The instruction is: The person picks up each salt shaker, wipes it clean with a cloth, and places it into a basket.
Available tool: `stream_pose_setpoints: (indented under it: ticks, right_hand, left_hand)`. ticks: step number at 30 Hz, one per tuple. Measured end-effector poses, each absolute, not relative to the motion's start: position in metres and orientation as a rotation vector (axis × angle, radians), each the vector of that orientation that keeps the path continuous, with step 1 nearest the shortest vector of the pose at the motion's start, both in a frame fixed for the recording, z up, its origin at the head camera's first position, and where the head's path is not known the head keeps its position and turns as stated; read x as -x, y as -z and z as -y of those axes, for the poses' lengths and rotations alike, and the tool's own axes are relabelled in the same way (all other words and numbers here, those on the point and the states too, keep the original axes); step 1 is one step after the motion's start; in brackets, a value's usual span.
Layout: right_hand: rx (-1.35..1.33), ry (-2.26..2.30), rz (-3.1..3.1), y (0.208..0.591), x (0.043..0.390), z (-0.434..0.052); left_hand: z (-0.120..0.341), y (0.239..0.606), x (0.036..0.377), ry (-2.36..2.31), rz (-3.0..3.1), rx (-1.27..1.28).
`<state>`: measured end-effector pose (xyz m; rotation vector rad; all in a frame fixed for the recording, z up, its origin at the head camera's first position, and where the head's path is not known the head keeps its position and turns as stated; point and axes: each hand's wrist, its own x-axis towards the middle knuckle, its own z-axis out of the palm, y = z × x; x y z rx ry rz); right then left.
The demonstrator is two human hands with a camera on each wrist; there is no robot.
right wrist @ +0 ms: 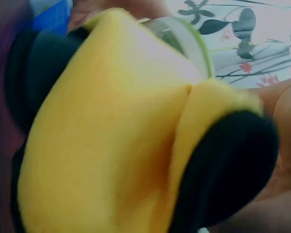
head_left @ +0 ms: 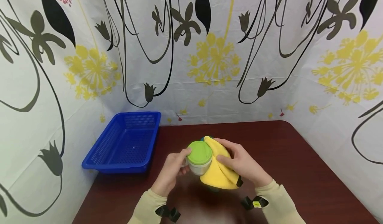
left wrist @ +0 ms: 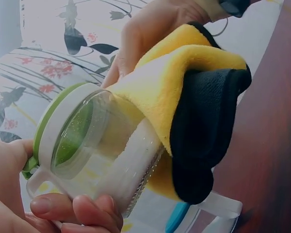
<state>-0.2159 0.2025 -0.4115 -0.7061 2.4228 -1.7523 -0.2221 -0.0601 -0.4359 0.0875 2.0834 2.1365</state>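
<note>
My left hand grips a clear seasoning jar by its side handle, thumb up at the green lid. White contents show through the jar's wall in the left wrist view. A yellow cloth with a dark backing is bunched in my right hand, which presses it against the jar's right side. Part of the jar is hidden behind the cloth in the right wrist view.
A blue plastic basket stands at the left of the dark red-brown table. Partly hidden behind the cloth is another container with a blue part and a white handle. A flower-patterned curtain surrounds the table.
</note>
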Motion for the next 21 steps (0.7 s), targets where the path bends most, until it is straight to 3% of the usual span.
stream_pose_setpoints:
  ticks: [10,21]
  right_hand:
    - [1.011,1.127,-3.401,0.416,0.207,-0.185]
    - [1.069,0.857,-3.554,0.424,0.207,-0.18]
  left_hand:
    - [0.06,0.436,0.223,-2.094,-2.165,-0.107]
    - [0.058,0.434,0.22,-2.13,-2.15,-0.097]
